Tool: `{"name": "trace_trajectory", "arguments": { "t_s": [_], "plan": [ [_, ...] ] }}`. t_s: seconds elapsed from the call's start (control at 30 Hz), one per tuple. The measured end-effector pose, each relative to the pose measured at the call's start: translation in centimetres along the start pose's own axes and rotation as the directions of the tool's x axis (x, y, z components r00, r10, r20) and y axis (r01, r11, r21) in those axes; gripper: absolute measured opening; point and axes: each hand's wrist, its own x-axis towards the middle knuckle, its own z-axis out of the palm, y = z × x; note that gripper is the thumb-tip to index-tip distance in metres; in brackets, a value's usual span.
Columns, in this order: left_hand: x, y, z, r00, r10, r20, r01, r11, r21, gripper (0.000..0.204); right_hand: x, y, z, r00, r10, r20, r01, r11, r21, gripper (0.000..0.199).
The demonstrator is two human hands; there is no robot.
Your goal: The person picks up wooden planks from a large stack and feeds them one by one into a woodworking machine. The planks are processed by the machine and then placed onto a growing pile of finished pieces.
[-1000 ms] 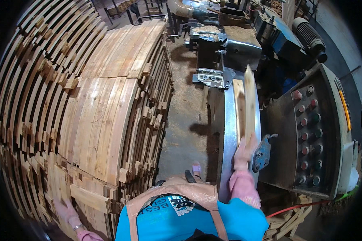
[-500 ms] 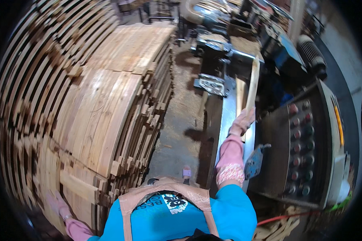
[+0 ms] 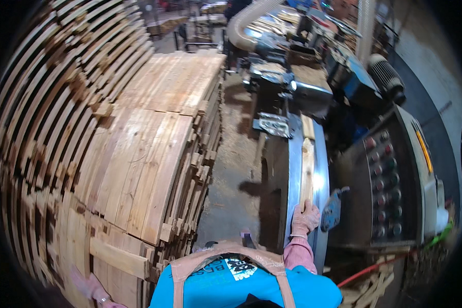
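Gripping a board in the right hand. Extending the empty left hand, fingers straight, near stacked boards.

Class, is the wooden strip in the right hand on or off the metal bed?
On: the wooden strip lies lengthwise along the shiny metal bed, its near end held in the right hand.

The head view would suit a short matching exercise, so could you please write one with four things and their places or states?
1. Right hand
2. Left hand
3. Panel
4. Curved hose

A. Pale and ribbed, near the top
B. At lower left, near stacked boards
C. Gripping a wood strip
D. At right, bearing round buttons

Pairs: 1-C, 2-B, 3-D, 4-A
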Motion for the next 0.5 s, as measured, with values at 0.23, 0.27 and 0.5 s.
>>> {"name": "trace_trajectory", "arguments": {
  "t_s": [0.23,0.27,0.5],
  "plan": [
    [-0.1,-0.8,0.6,1.000,0.015,-0.008,-0.014,1.000,0.016,0.087,4.8,-0.2,0.4,0.997,-0.077,0.020,0.078,0.992,-0.099,0.031],
    [-0.3,-0.9,0.4,1.000,0.026,-0.011,-0.025,1.000,0.011,0.087,6.9,-0.9,1.9,0.994,-0.091,0.059,0.096,0.991,-0.088,0.028],
    [0.6,4.8,-5.9,0.955,0.251,-0.158,-0.266,0.960,-0.085,0.079,23.1,-8.4,11.4,0.993,0.036,0.116,-0.023,0.993,-0.113,0.027]
  ]
}}
